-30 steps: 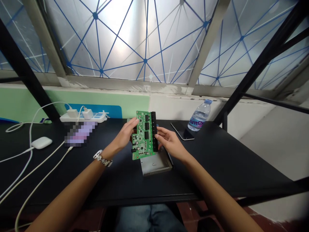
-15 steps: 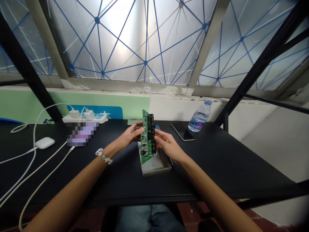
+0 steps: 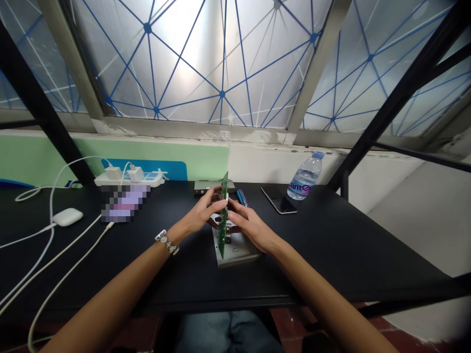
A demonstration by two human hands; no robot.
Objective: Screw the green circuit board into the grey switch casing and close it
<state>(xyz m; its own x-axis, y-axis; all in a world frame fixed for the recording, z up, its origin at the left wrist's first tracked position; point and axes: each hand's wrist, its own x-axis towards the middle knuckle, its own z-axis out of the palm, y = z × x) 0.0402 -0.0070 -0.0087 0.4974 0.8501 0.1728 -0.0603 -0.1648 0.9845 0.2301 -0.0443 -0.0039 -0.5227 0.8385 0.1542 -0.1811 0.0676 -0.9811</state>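
Left fingers [image 3: 214, 208], right fingers [image 3: 240, 220]: clamped on circuit board [image 3: 222, 239] | edge-on | some fingertips seemingly hidden

The bench [image 3: 338, 245] looks smooth and matt to me, the tray [image 3: 239, 256] dull metal, the bottle [image 3: 306, 174] shiny clear plastic.

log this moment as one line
left hand: holding board; right hand: holding board; board: nearly edge-on to camera; metal case: under board, on desk
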